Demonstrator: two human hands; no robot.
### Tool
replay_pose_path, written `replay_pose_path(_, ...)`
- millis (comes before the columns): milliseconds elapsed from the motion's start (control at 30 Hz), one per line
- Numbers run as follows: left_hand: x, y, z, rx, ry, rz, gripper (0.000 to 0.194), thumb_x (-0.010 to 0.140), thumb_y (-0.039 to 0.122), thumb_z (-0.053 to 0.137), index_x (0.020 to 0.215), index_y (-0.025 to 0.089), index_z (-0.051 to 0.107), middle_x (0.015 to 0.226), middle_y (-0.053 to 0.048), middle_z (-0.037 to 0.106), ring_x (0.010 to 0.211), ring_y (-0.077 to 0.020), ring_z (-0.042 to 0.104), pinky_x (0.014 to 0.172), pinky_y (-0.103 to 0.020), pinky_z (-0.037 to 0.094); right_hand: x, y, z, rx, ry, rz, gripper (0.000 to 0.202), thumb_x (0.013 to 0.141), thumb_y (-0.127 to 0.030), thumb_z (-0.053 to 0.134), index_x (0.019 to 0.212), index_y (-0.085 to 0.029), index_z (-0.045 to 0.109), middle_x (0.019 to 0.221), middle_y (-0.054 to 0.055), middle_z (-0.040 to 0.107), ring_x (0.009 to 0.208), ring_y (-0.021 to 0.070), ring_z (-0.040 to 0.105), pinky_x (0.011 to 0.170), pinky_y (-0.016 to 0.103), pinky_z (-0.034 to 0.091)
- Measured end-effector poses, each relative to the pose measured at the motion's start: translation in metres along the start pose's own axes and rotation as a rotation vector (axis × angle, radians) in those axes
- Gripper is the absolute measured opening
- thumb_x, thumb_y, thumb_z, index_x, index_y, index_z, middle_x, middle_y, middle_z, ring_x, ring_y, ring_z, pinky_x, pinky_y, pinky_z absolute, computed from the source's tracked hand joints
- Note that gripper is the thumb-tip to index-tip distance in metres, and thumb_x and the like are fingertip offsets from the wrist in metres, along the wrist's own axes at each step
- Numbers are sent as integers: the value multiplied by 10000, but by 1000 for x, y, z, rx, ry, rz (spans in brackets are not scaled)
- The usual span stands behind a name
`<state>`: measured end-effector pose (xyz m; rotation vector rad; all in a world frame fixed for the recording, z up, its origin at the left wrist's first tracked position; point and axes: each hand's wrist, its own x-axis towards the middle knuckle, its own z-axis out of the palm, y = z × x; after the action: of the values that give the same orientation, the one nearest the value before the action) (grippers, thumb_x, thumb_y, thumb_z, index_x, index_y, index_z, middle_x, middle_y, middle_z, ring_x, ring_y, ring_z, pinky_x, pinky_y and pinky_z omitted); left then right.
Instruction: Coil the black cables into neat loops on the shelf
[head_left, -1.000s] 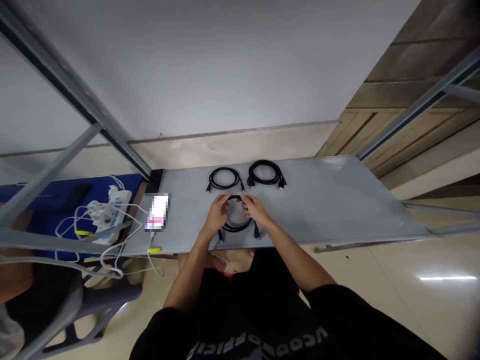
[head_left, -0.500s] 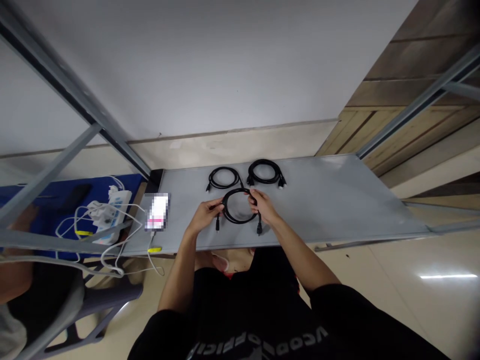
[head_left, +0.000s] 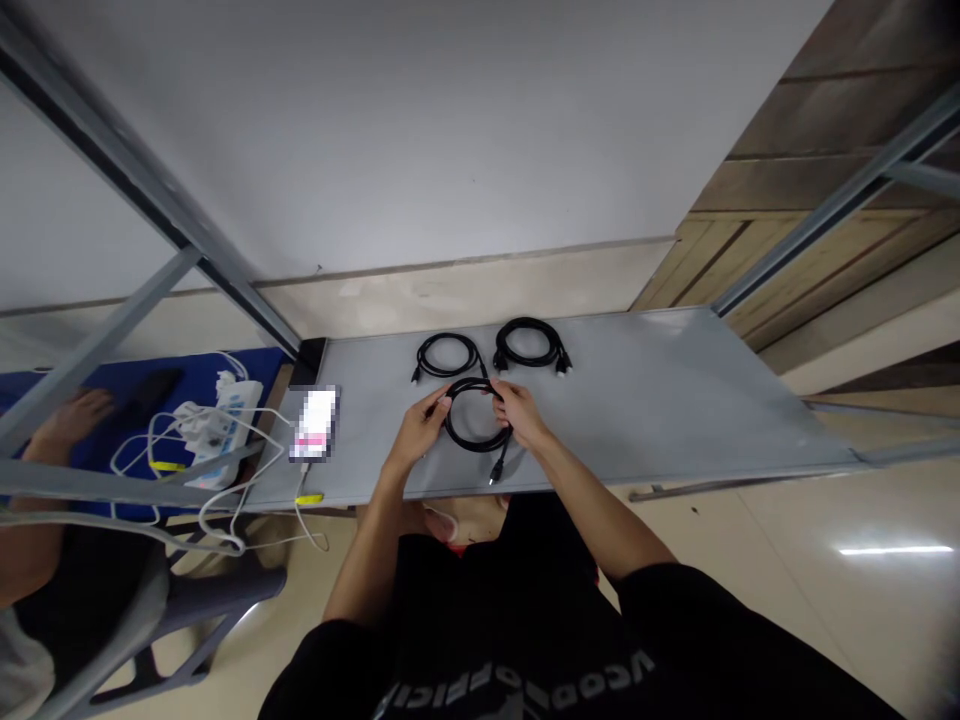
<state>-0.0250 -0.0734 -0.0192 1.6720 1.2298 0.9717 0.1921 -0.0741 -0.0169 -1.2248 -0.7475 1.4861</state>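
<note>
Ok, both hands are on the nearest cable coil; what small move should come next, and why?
I'd probably have the right hand fold the loose plug in against the coil, since that plug juts out toward the near edge of the table while the left hand holds the other side and could steady it.

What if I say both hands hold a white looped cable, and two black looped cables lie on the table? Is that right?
Almost: the looped cable in the left hand and right hand is black, not white, as the head view shows. The rest is right.
</note>
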Motion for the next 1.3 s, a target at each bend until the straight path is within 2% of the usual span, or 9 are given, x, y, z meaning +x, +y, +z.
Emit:
replay_pose_path(133, 9, 7, 3, 111, 32, 63, 422, 1091, 474, 628, 1363, 183, 768, 1321, -162, 804, 1232, -299, 747, 1097, -467, 596, 1, 5, 5, -12, 16, -20, 572, 798, -767, 797, 738, -248, 565, 517, -113, 288, 435, 66, 193, 401, 225, 162)
replay_pose_path(267, 18, 20, 10, 196, -53, 138, 421, 1098, 393, 613, 1461, 210, 724, 1451, -156, 765, 1346, -312, 714, 1186, -491, 554, 1, 10, 12, -80, -76, -5, 623, 796, -802, 800, 707, -266, 496, 526, -98, 315, 430, 74, 237, 389, 228, 172)
replay_pose_path(367, 22, 22, 13, 247, -82, 188, 356, 1102, 329, 583, 1378, 228, 785, 1398, -130, 793, 1302, -304, 735, 1186, -478, 559, 1, 11, 11, -125, -90, -96, 589, 808, -808, 779, 756, -258, 575, 578, -59, 439, 483, 110, 390, 416, 242, 314)
replay_pose_path(467, 23, 17, 11, 253, -27, 172, 346, 1112, 296, 549, 1329, 212, 804, 1331, -132, 811, 1240, -289, 752, 1158, -456, 574, 0, 12, 2, -175, 33, -279, 512, 809, -749, 793, 901, -255, 694, 776, 13, 669, 703, 177, 612, 609, 290, 538)
replay_pose_path(567, 23, 9, 7, 224, 54, 139, 340, 1111, 293, 555, 1323, 188, 800, 1298, -146, 818, 1223, -290, 752, 1150, -454, 570, -3, 15, -10, -259, 123, -379, 416, 820, -649, 811, 928, -254, 737, 942, 61, 762, 873, 218, 690, 788, 345, 591)
replay_pose_path(767, 24, 0, 6, 163, 106, 112, 348, 1104, 300, 564, 1336, 182, 796, 1288, -146, 818, 1217, -288, 751, 1169, -464, 551, -10, 20, -16, -334, 60, -399, 318, 830, -557, 800, 900, -247, 788, 908, 76, 778, 850, 236, 706, 750, 352, 574)
replay_pose_path(1000, 23, 5, 1, 211, 68, 71, 383, 1099, 328, 561, 1356, 189, 808, 1162, -134, 825, 1126, -290, 759, 1114, -467, 576, -4, 17, -14, -433, 58, -497, 252, 895, -503, 743, 888, -258, 801, 996, 99, 790, 916, 259, 709, 762, 367, 580)
replay_pose_path(1167, 25, 13, -3, 209, 2, 85, 360, 1087, 317, 565, 1316, 207, 821, 1215, -127, 832, 1179, -291, 757, 1144, -465, 567, -1, 17, -11, -477, 23, -553, 239, 937, -482, 710, 907, -262, 798, 1002, 100, 769, 894, 258, 698, 775, 387, 582)
replay_pose_path(1300, 28, 13, -3, 140, 30, 79, 321, 1078, 306, 564, 1269, 208, 804, 1285, -113, 825, 1241, -281, 739, 1175, -461, 549, -2, 24, -4, -465, 58, -581, 282, 945, -520, 705, 1008, -257, 782, 1093, 112, 740, 926, 254, 697, 830, 407, 604)
